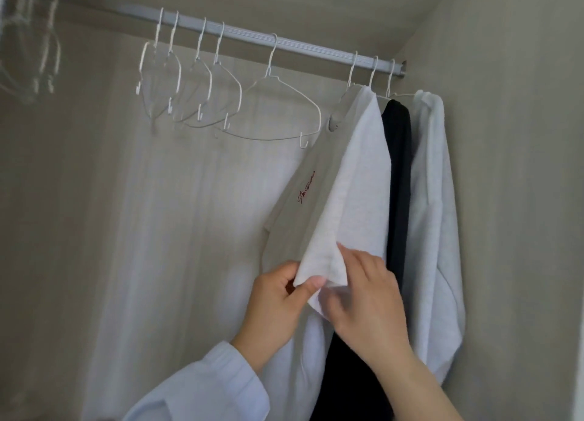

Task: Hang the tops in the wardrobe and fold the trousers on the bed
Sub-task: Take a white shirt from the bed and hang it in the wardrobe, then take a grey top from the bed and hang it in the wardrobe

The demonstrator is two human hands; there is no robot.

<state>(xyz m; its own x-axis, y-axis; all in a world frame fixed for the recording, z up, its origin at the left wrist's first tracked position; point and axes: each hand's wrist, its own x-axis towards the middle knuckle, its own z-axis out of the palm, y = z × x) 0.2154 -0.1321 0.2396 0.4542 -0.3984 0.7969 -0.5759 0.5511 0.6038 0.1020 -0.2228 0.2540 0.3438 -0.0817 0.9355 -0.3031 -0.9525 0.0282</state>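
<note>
White cotton top: soft, light; hem pinched by left hand, right hand seemingly gripping too.

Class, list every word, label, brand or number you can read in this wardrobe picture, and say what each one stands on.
Red cursive script on the chest of the beige top: one signature-style word, too small and blurred to read.
Nothing readable on the white top, black top, grey top, hangers or rail.
</note>
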